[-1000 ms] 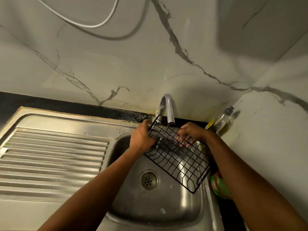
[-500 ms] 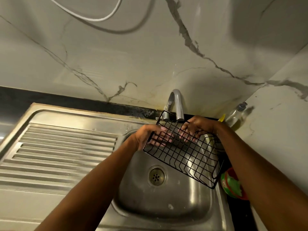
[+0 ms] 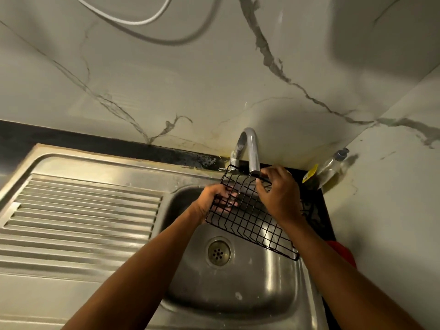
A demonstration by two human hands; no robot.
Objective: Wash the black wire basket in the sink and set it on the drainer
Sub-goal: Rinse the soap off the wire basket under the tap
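- Two grips hold the black wire basket (image 3: 252, 225) below the tap (image 3: 252, 151)
- Left grip (image 3: 214, 201) clasps its left edge
- Right grip (image 3: 278, 196) curls over its rim beside the tap

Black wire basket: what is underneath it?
Seen through the black wire basket: the steel sink and fingers of the left hand. The right hand covers the far corner.

A curved chrome tap (image 3: 250, 148) rises at the foot of a pale, grey-veined wall (image 3: 190, 79), and a white cable (image 3: 142, 19) loops near the wall's top. A strip of black bench (image 3: 95, 141) runs along its base. In the right corner sits a clear bottle (image 3: 333, 165) with a yellow label (image 3: 310, 173). Nearer, a red thing (image 3: 342, 253) shows, partly hidden.
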